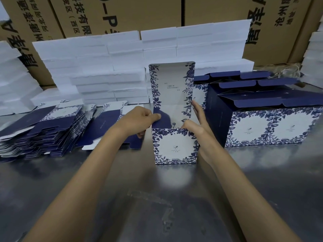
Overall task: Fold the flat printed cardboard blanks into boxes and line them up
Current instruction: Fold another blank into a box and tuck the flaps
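Observation:
A blue-and-white floral box [174, 147] stands upright on the metal table [157, 198], its lid flap raised. My left hand [139, 119] grips the box's upper left edge, thumb pressing on the dark inner flap. My right hand [195, 123] holds the upper right edge, with two fingers stretched up along the side. A fanned stack of flat printed blanks [43, 130] lies to the left. Several folded boxes [272, 126] with open dark-blue flaps stand in rows on the right.
White foam slabs [111, 70] are stacked behind the work area and at the far left. Brown shipping cartons [122, 13] with black lettering form the back wall. More white slabs [314, 56] stand at the right edge.

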Motion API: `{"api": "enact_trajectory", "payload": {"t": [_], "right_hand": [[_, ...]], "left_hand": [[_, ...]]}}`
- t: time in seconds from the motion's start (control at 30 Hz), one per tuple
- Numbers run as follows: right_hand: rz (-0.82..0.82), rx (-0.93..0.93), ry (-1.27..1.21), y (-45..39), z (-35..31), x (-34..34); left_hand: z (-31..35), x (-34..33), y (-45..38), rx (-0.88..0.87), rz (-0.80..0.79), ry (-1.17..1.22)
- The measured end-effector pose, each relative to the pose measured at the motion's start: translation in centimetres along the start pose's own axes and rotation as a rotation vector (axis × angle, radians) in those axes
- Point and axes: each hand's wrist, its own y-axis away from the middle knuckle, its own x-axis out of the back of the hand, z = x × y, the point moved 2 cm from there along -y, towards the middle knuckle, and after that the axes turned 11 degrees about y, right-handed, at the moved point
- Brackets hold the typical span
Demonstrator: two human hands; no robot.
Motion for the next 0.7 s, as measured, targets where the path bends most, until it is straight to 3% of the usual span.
{"api": "enact_trajectory", "payload": {"t": [0.27,0.5,0.6,0.7], "right_hand": [[-0.005,-0.014,-0.016,-0.2,0.4,0.3],[-0.014,0.026,-0.038,-0.2,-0.1,0.3],[0.002,0.025,-0.049,0.0,-0.3,0.6],[0.011,0.011,-0.070,0.2,-0.6,0.3]], "left_hand": [[1.0,-0.7,-1.2,0.039,0.012,-0.140],[0.8,-1.5,-2.2,0.005,0.100,-0.027],[0.0,-2.1,-2.0,0.019,0.135,0.160],[-0.8,-2.7,-1.7,-0.019,0.295,0.520]]}}
